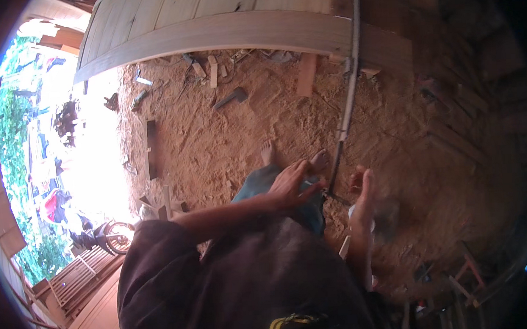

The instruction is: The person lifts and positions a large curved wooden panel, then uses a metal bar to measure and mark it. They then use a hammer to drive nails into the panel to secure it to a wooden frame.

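Observation:
A long metal bar clamp [348, 103] runs from the top of the view, across the edge of a pale wooden panel [221, 32], down towards me. Its near end carries a screw with a thin cross handle [338, 200]. Just left of that end is my left hand [291, 184], palm down, fingers stretched and apart, fingertips close to the screw; contact cannot be made out. To the right of the handle my right hand [362, 196] is raised, fingers apart with nothing visible in it. The far end of the clamp is out of view.
On the sandy floor lie a hatchet-like tool [231, 98], a dark wood strip [152, 149], a reddish board [307, 74] and several offcuts. My bare feet [267, 152] are under the panel's near side. Slatted wooden frames [87, 272] and a motorcycle [115, 238] stand at left.

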### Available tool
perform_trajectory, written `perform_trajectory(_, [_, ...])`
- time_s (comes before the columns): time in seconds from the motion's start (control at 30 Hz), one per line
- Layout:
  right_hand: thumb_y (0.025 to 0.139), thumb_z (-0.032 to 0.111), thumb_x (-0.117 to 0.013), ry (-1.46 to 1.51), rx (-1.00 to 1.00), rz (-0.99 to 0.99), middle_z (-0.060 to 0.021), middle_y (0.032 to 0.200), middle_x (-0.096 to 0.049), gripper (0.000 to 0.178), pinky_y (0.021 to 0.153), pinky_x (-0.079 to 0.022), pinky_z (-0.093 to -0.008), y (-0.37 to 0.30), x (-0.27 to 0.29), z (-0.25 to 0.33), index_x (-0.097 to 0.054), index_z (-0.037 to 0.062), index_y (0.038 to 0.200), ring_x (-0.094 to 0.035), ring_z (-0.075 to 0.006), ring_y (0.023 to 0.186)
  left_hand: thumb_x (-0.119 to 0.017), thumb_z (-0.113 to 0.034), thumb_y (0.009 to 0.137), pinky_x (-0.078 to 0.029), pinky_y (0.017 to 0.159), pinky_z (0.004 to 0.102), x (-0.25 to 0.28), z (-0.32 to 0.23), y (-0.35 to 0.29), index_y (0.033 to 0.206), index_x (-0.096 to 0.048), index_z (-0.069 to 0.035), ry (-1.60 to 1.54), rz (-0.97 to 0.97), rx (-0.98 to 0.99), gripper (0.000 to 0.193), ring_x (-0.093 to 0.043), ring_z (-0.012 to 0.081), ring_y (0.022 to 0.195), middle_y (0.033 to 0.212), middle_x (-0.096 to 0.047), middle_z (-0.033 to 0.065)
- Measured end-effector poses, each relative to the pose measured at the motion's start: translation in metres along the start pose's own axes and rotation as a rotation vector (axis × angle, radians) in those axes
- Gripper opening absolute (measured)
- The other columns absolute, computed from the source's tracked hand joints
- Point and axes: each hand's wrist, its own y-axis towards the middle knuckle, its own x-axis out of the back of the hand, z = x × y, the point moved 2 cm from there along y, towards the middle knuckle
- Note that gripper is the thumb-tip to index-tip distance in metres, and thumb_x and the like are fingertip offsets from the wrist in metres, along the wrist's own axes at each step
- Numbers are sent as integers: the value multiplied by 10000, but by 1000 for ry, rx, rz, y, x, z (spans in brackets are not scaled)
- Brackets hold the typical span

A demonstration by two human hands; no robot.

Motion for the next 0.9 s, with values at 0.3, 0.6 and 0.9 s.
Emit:
perform_trajectory(0.3, [1108,394,-460,-749,407,-503,-155,1024,-713,425,679,-547,-428,-7,-43,-16,-637,55,1294,-722,-279,896,-425,-778,964,-483,1018,513,-27,25,4,1203,-745,-91,79,707,218,795,-642,428,1178,1172,-702,263])
perform_trajectory(0.6, [1045,210,-525,-1004,295,-195,-189,927,-695,269,710,-528,-420,33,-12,-46,-654,3,1160,-701,-306,826,-523,-642,992,-590,795,428,-10,20,33,949,-799,-60,26,1134,302,646,-769,285,900,963,-785,157])
perform_trajectory(0.9, [987,312,-630,-1024,391,-114,-171,837,-717,245,681,-541,-470,39,-25,-7,-695,77,957,-716,-381,807,-684,-541,974,-497,596,296,-68,34,40,813,-632,-134,-997,1376,769,440,-546,109,585,630,-529,-41])
